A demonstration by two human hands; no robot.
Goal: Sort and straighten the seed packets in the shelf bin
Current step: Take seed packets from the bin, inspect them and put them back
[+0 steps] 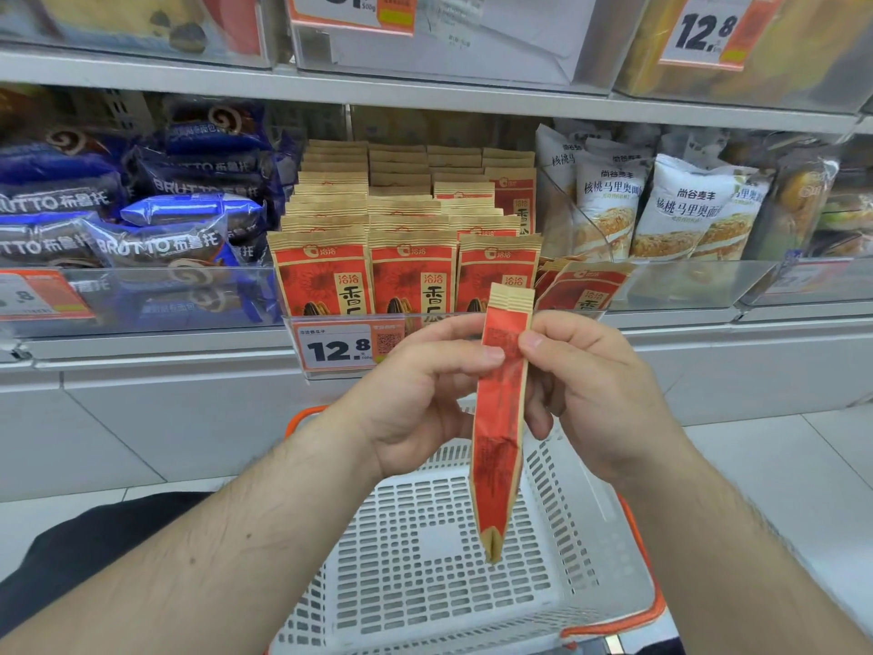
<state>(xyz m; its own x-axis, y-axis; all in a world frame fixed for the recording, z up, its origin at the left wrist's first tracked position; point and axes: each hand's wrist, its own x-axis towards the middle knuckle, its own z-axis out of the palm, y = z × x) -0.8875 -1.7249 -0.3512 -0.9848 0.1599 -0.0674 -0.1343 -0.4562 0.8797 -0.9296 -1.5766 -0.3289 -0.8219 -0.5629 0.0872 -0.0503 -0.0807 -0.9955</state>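
A red and tan seed packet [500, 418] hangs edge-on in front of the shelf, held upright between both hands. My left hand [415, 399] pinches its upper part from the left, and my right hand [595, 385] pinches it from the right at the same height. Behind it, the clear shelf bin [661, 286] holds several rows of matching seed packets [406, 229] standing upright. At the bin's right end two packets [581, 286] lean tilted to the right.
A white basket [425, 560] with orange handles sits below my hands. Blue roll-cake packs [156, 219] fill the bin on the left, white bread packs [661, 210] the bin on the right. A 12.8 price tag [340, 347] hangs on the shelf edge.
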